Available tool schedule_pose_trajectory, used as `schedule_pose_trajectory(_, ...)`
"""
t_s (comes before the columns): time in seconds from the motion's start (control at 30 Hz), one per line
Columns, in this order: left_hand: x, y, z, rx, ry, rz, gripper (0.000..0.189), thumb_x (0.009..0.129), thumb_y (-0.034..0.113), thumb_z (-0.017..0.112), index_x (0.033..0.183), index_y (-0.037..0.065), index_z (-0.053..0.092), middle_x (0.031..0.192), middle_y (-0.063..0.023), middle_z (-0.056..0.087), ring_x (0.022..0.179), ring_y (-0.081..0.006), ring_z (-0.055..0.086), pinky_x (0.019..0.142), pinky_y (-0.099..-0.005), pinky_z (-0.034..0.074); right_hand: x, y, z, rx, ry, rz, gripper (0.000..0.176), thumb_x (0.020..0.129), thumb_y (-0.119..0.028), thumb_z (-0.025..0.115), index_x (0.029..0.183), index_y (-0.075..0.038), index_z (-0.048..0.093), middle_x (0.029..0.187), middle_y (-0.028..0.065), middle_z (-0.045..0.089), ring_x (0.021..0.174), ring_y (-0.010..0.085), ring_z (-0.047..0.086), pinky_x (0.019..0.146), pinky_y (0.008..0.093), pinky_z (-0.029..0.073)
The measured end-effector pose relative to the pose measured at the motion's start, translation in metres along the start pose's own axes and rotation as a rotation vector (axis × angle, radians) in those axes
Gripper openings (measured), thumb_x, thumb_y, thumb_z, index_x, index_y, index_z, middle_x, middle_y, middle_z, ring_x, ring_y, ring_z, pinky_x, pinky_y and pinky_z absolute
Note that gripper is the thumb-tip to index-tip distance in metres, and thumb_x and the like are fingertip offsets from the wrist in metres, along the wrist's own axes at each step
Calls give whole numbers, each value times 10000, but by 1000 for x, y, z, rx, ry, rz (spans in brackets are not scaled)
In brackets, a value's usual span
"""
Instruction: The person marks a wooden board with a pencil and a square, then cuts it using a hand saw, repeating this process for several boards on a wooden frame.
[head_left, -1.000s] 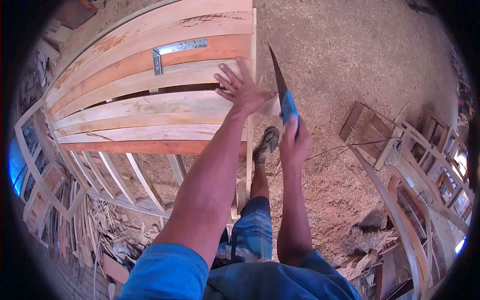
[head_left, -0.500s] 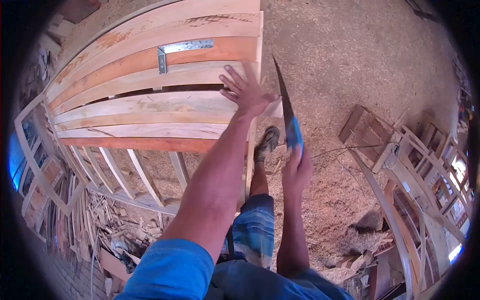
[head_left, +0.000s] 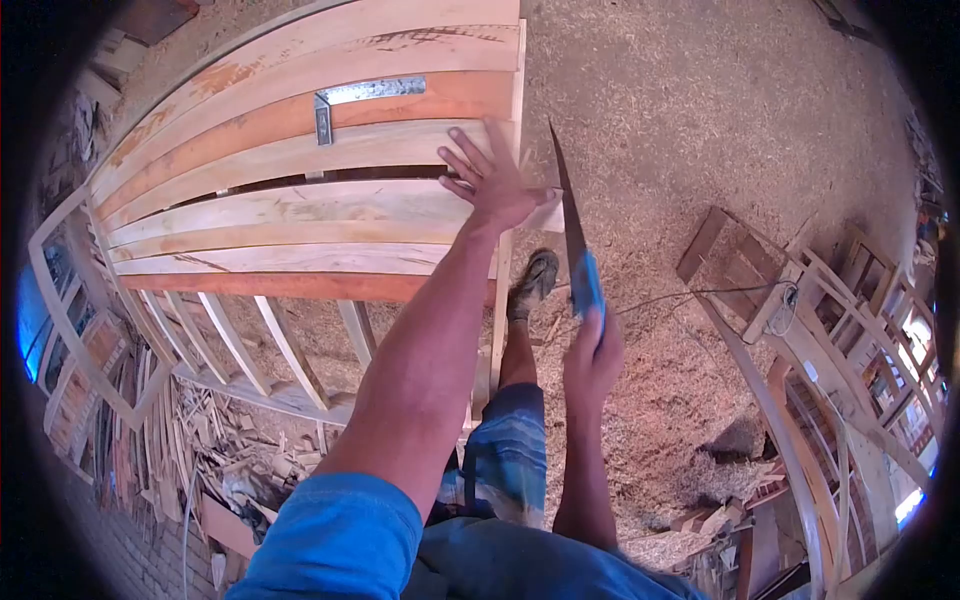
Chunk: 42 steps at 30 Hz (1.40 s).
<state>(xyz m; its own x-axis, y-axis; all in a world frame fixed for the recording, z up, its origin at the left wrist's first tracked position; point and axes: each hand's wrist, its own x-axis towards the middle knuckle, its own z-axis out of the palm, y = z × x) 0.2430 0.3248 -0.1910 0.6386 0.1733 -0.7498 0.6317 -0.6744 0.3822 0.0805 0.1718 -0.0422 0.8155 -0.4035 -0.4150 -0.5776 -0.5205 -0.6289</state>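
Note:
My left hand (head_left: 488,188) lies with fingers spread on the wooden planks, over the right end of a pale board (head_left: 300,208) that juts past the frame's edge. A dark gap runs along this board's upper side, left of my fingers. My right hand (head_left: 592,368) is wrapped round the blue handle of a handsaw (head_left: 567,195). Its dark, narrow blade points away from me, right at the jutting board end and close to my left thumb. Farther up the planks rests a metal try square (head_left: 372,92).
Slats (head_left: 285,345) of the frame stand below the planks. My shoe (head_left: 535,280) is on the sawdust-covered floor (head_left: 660,380), beside the frame. Wooden frames and a bench (head_left: 790,330) with a cable stand at the right. Scrap wood (head_left: 215,440) lies heaped at lower left.
My right hand and the saw have moved slightly back toward me, the blade still beside the board end. My left hand stays in place on the planks.

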Motion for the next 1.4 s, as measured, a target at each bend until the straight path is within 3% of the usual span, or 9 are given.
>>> schedule_pose_trajectory(0.2, 4, -9, 10, 18, 35, 3, 1608, 718, 545, 950, 1668, 235, -309, 1606, -367, -457, 1453, -579, -462, 1136, -798, -181, 95, -15, 43, -35, -178, -92, 419, 1124, -320, 539, 1077, 63, 702, 739, 224, 622, 606, 328, 590, 602, 484, 454)
schedule_pose_trajectory(0.33, -2, -3, 2, 5, 3, 10, 1583, 755, 524, 931, 1651, 230, -341, 1590, -369, -475, 1436, -587, -475, 1136, -798, -182, -24, -4, -42, -124, -64, 53, 400, 1120, -290, 535, 1247, 39, 724, 870, 209, 710, 686, 319, 642, 672, 420, 529)
schedule_pose_trajectory(0.43, -4, -3, 3, 7, 30, 23, 1584, 758, 516, 933, 1650, 223, -343, 1592, -376, -467, 1437, -599, -466, 1139, -808, -163, -64, -17, -68, 95, -90, 217, 369, 1119, -288, 538, 1092, 42, 699, 647, 126, 528, 601, 200, 560, 569, 403, 440)
schedule_pose_trajectory(0.63, -2, -2, 2, 25, 19, 2, 1613, 731, 532, 954, 1659, 212, -327, 1605, -379, -450, 1450, -604, -446, 1136, -815, -153, 100, -13, 56, -34, -96, -67, 431, 1114, -332, 562, 1045, 65, 714, 765, 292, 639, 620, 400, 612, 614, 482, 488)
schedule_pose_trajectory(0.73, 1, -6, 7, 34, 37, 5, 1628, 713, 541, 962, 1663, 214, -320, 1604, -378, -452, 1450, -599, -450, 1135, -815, -155, 114, -11, 59, -75, -166, -113, 442, 1111, -351, 568, 1031, 60, 709, 769, 287, 635, 634, 368, 629, 618, 495, 481)
schedule_pose_trajectory(0.93, 0, -2, 5, -6, 32, 19, 1622, 716, 546, 957, 1663, 211, -318, 1603, -369, -459, 1447, -582, -466, 1128, -815, -167, -65, -15, -81, 34, -167, 248, 435, 1109, -337, 566, 1241, 50, 713, 809, 225, 683, 654, 244, 628, 624, 393, 508)
schedule_pose_trajectory(1.03, 0, -4, 8, 7, 17, -3, 1616, 720, 568, 949, 1665, 216, -314, 1610, -367, -452, 1447, -583, -465, 1133, -815, -161, -34, -1, -40, -77, -34, 92, 385, 1118, -290, 545, 1078, 52, 716, 618, 80, 536, 546, 174, 478, 515, 369, 392)
schedule_pose_trajectory(1.27, -5, -3, 7, 52, 28, -39, 1634, 699, 577, 962, 1671, 222, -303, 1616, -362, -449, 1450, -578, -465, 1154, -797, -151, 116, -15, 53, -115, -206, -64, 462, 1118, -330, 549, 951, 71, 705, 712, 240, 624, 610, 294, 608, 598, 457, 462)
schedule_pose_trajectory(1.4, 0, 0, 1, 2, -3, -14, 1611, 733, 545, 943, 1649, 230, -344, 1597, -367, -469, 1441, -571, -481, 1148, -790, -172, -13, -20, -49, -112, -133, 156, 424, 1112, -334, 560, 1163, 54, 724, 810, 223, 672, 690, 261, 651, 648, 410, 505)
